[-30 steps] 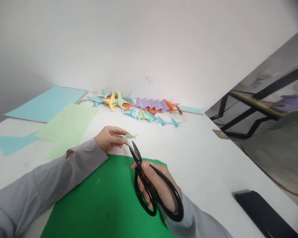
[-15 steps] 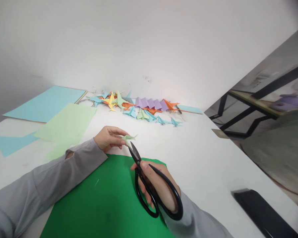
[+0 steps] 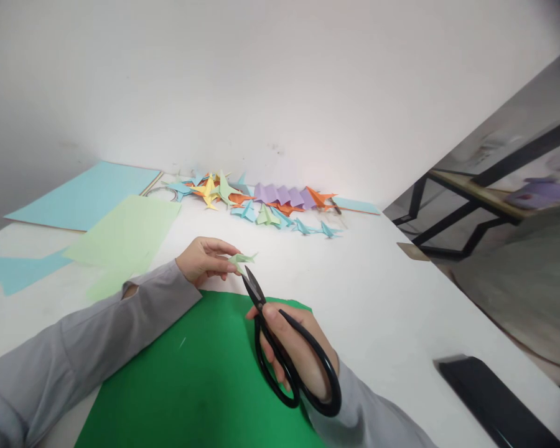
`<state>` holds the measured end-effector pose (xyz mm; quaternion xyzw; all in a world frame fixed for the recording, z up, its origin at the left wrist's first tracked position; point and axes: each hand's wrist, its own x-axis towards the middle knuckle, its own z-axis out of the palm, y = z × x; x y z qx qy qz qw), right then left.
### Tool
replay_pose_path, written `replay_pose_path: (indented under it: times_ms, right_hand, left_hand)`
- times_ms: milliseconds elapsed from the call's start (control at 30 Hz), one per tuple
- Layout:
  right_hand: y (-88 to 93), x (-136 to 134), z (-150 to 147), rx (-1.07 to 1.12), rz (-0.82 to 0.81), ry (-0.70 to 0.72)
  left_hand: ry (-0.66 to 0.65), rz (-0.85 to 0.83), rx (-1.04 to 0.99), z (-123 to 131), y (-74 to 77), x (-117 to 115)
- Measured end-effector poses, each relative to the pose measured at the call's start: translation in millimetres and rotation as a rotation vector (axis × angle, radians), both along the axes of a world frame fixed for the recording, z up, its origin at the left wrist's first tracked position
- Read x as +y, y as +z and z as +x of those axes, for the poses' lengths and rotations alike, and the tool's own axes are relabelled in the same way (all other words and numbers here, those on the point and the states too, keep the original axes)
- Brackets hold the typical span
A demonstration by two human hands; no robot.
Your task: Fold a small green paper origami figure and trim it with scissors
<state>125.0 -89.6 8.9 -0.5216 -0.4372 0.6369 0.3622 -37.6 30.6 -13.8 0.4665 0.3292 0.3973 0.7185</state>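
Between its thumb and fingers my left hand (image 3: 206,260) pinches a small pale green folded paper piece (image 3: 242,258); its pointed end sticks out to the right. My right hand (image 3: 298,342) grips black-handled scissors (image 3: 260,303), with thumb and fingers in and around the big loops. The blades are slightly apart, their tips right by the lower edge of the green piece; whether they touch it I cannot tell. Under both hands lies a green sheet (image 3: 191,373) on the white table (image 3: 378,298).
Along the wall lie several colourful folded paper pieces (image 3: 210,190) and a pleated purple strip (image 3: 284,195). Blue paper (image 3: 88,196) and light green sheets (image 3: 126,233) lie at the left. A black flat object (image 3: 494,398) rests at the front right. Beyond the table stands a black-framed shelf (image 3: 466,180).
Very little differs. The scissor handles have shifted slightly to the left, with the blades still slightly apart; my left hand and the folded piece stay in place.
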Motion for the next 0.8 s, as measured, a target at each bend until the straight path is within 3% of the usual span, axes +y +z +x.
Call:
replay_pose_path:
  times_ms: [400,800]
  right_hand:
    - [1.8,-0.6,-1.1,0.006,0.011,-0.015]
    - [-9.5,0.4,4.8,0.251,0.006,0.045]
  left_hand:
    - [-0.013,0.019,0.031,-0.7,-0.2,0.4]
    - [-0.03,-0.034,-0.012,-2.7,1.5,0.8]
